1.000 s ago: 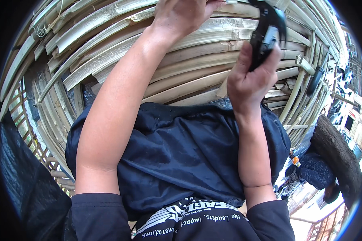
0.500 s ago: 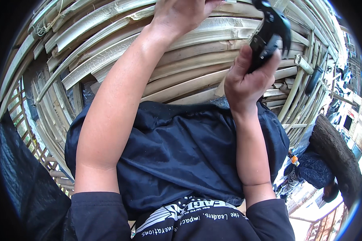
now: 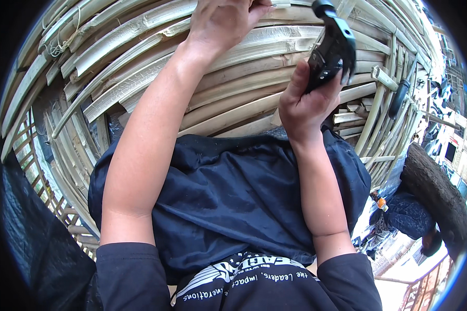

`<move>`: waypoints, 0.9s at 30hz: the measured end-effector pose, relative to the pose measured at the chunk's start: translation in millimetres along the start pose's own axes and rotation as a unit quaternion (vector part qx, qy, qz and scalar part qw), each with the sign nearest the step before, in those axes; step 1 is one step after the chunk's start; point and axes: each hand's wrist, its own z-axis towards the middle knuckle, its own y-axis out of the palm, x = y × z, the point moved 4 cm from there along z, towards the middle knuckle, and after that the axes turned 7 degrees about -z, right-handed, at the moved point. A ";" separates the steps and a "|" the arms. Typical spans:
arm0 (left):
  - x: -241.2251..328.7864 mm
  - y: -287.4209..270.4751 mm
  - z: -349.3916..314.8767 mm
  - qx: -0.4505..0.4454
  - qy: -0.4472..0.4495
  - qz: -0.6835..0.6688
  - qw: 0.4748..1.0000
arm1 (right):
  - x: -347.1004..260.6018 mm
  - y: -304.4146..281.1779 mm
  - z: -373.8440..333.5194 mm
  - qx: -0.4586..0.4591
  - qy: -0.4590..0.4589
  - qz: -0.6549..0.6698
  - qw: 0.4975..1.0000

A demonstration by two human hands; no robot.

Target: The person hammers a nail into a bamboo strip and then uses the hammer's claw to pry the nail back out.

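The right hand point(image 3: 308, 106) is closed around a black claw hammer point(image 3: 333, 44), which is held over split bamboo strips point(image 3: 259, 62). Left of the hammer is the left hand point(image 3: 220, 25), fingers partly out of view, so its grip cannot be told. Right of the hammer lies a black-handled tool point(image 3: 399, 98); below the hammer, dark cloth point(image 3: 228, 181)

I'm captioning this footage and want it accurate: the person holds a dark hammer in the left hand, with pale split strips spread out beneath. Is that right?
One slip: the head view shows the dark hammer in the right hand, with pale split strips spread out beneath.
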 end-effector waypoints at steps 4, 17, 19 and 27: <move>-8.5 2.1 0.1 -0.005 0.001 0.013 1.000 | 8.4 23.3 3.2 -0.092 0.017 -0.016 0.996; -4.1 -1.9 -2.5 0.017 0.031 0.012 0.999 | 6.0 18.1 3.4 -0.073 0.061 0.013 0.995; -6.8 -1.4 -1.1 0.004 0.007 0.017 1.000 | 5.8 20.3 2.3 -0.079 0.048 -0.002 0.996; -6.9 -1.6 1.1 -0.008 0.001 0.009 1.000 | 2.0 15.1 2.6 -0.064 0.033 -0.010 0.997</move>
